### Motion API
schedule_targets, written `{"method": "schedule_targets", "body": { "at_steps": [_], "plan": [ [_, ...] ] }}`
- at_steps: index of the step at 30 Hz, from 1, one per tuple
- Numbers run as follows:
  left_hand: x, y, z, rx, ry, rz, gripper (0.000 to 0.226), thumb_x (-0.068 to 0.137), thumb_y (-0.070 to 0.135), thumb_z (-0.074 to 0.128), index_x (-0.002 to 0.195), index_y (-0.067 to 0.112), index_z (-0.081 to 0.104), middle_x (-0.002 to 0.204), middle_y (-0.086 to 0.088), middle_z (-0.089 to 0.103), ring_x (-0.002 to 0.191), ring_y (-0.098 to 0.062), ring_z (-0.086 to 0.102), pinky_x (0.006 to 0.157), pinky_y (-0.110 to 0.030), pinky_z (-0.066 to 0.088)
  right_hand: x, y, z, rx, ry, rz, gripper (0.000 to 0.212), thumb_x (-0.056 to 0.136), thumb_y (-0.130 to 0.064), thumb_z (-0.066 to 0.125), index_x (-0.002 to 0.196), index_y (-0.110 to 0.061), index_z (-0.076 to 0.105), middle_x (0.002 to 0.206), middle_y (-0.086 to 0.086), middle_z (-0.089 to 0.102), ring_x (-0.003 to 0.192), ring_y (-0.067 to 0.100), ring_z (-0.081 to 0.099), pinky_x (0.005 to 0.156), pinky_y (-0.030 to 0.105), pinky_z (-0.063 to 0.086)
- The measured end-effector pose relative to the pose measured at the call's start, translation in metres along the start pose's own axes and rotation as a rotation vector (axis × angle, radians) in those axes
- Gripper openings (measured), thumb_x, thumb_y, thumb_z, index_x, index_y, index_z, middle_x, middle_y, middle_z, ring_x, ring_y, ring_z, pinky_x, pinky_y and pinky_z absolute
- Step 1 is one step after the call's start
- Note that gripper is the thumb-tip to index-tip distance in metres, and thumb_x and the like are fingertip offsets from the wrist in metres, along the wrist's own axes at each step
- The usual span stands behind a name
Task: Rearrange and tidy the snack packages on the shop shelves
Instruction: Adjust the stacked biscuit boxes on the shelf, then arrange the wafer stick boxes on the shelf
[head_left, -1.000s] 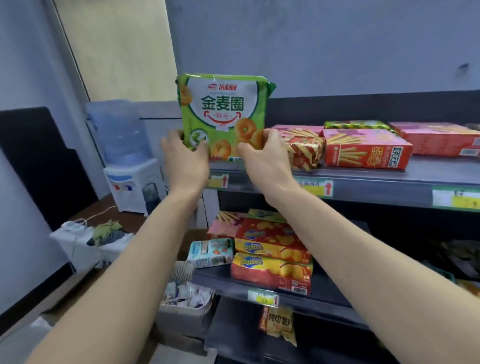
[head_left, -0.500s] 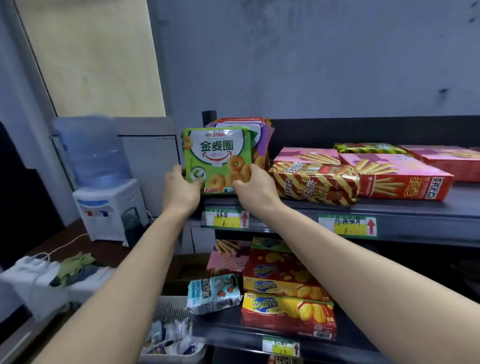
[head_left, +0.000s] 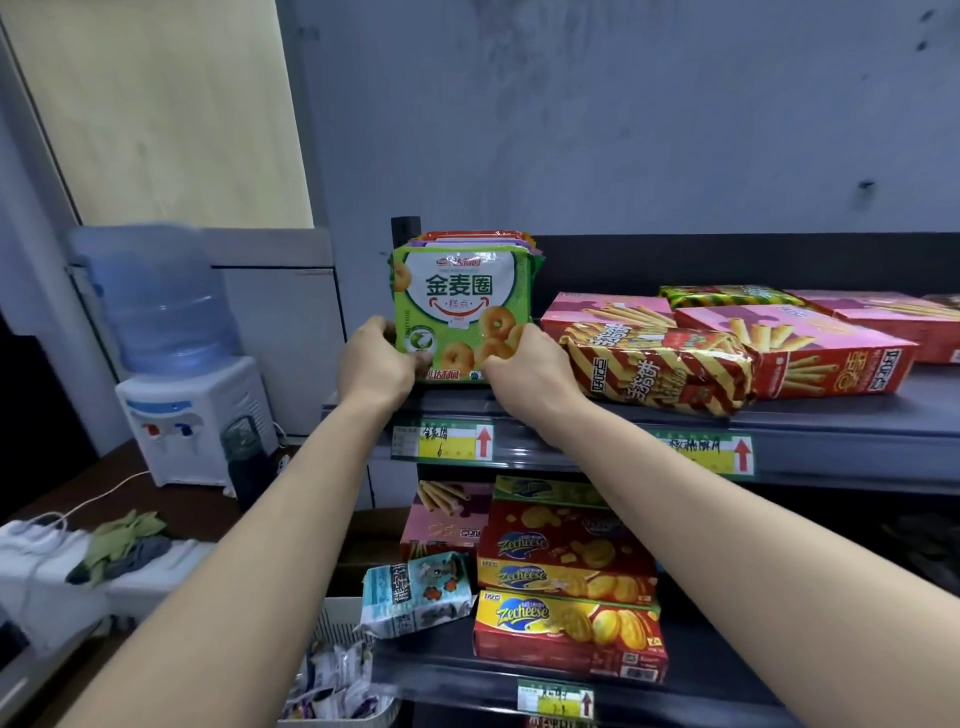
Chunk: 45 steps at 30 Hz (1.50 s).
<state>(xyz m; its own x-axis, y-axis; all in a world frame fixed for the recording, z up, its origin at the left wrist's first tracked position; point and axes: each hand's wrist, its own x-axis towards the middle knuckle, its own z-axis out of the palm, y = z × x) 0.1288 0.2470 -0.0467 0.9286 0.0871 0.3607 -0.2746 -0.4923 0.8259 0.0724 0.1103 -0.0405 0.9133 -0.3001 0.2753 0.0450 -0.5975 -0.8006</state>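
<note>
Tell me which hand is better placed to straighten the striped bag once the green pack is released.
Probably the right hand. It grips the green pack's lower right corner, next to the striped bag lying slanted on the shelf. The left hand holds the pack's opposite edge, farther away.

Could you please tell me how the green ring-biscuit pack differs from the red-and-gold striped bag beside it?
The green pack stands upright, face outward; the striped bag lies flat. The left hand and right hand grip the green pack's lower corners; neither grips the striped bag. Both are glossy wrapped packs on the top shelf.
</note>
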Motion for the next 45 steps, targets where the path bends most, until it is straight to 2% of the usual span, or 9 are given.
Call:
{"method": "schedule_targets", "body": {
  "at_steps": [9,11,15,18,20,24,31,36,45],
  "plan": [
    [-0.004,0.003,-0.001,0.072,-0.02,0.02,0.025,0.081,0.021,0.073,0.095,0.011,0.054,0.098,-0.006,0.064,0.093,-0.029,0.062,0.083,-0.042,0.052,-0.009,0.0,-0.001,0.051,0.028,-0.018,0.033,0.09,-0.015,0.052,0.121,-0.006,0.048,0.119,0.009,0.053,0.095,0.019,0.051,0.061,0.022,0.037],
    [-0.006,0.003,-0.002,0.1,-0.011,0.017,0.03,0.082,0.022,0.072,0.102,0.01,0.054,0.108,-0.011,0.064,0.097,-0.031,0.061,0.086,-0.044,0.051,-0.011,0.0,-0.001,0.069,0.032,-0.025,0.03,0.089,-0.015,0.052,0.118,-0.006,0.05,0.118,0.008,0.054,0.096,0.02,0.052,0.065,0.022,0.038],
    [-0.017,0.014,-0.002,0.197,0.128,0.057,0.047,0.085,0.026,0.066,0.123,0.006,0.046,0.125,-0.014,0.046,0.11,-0.032,0.051,0.097,-0.045,0.042,-0.02,0.001,-0.007,0.122,0.057,-0.063,0.019,0.089,-0.014,0.052,0.107,-0.008,0.055,0.105,0.006,0.056,0.085,0.018,0.05,0.052,0.018,0.032],
    [-0.032,0.035,0.001,0.174,0.173,0.189,0.039,0.087,0.025,0.064,0.119,0.008,0.049,0.122,-0.012,0.047,0.112,-0.029,0.051,0.101,-0.048,0.039,-0.029,0.0,-0.015,0.152,0.088,-0.119,0.028,0.092,-0.013,0.051,0.119,-0.009,0.055,0.103,0.0,0.054,0.091,0.015,0.05,0.068,0.019,0.041],
    [-0.042,0.049,0.006,0.139,0.151,0.265,0.034,0.088,0.025,0.063,0.116,0.009,0.052,0.12,-0.011,0.049,0.11,-0.026,0.052,0.1,-0.044,0.04,-0.035,-0.001,-0.023,0.143,0.128,-0.154,0.037,0.093,-0.013,0.051,0.13,-0.007,0.052,0.114,0.003,0.058,0.099,0.012,0.051,0.08,0.019,0.038],
    [-0.054,0.071,0.019,0.034,0.052,0.363,0.027,0.088,0.021,0.063,0.11,0.008,0.057,0.113,-0.008,0.055,0.098,-0.018,0.054,0.084,-0.027,0.044,-0.04,0.002,-0.046,0.13,0.205,-0.196,0.036,0.094,-0.014,0.051,0.129,-0.008,0.054,0.122,0.005,0.061,0.099,0.009,0.053,0.08,0.017,0.039],
    [-0.066,0.101,0.045,-0.002,-0.128,0.416,0.026,0.091,0.022,0.059,0.112,0.008,0.059,0.108,-0.007,0.062,0.098,-0.017,0.057,0.083,-0.028,0.048,-0.04,0.017,-0.093,0.113,0.263,-0.15,0.036,0.095,-0.014,0.051,0.13,-0.007,0.053,0.126,0.006,0.059,0.115,0.017,0.054,0.09,0.02,0.042],
    [-0.056,0.117,0.066,-0.041,-0.271,0.297,0.032,0.096,0.022,0.05,0.123,0.007,0.053,0.119,-0.009,0.059,0.103,-0.017,0.053,0.08,-0.027,0.046,-0.027,0.024,-0.126,0.088,0.29,-0.044,0.038,0.097,-0.019,0.048,0.132,-0.006,0.051,0.132,0.008,0.055,0.12,0.021,0.051,0.098,0.03,0.044],
    [-0.033,0.136,0.103,0.16,-0.383,0.191,0.045,0.096,0.027,0.051,0.134,0.004,0.043,0.132,-0.011,0.051,0.118,-0.023,0.05,0.085,-0.029,0.04,-0.004,0.041,-0.157,-0.017,0.212,0.079,0.036,0.098,-0.025,0.047,0.127,-0.005,0.056,0.125,0.007,0.059,0.099,0.016,0.054,0.074,0.025,0.042]
  ]
}}
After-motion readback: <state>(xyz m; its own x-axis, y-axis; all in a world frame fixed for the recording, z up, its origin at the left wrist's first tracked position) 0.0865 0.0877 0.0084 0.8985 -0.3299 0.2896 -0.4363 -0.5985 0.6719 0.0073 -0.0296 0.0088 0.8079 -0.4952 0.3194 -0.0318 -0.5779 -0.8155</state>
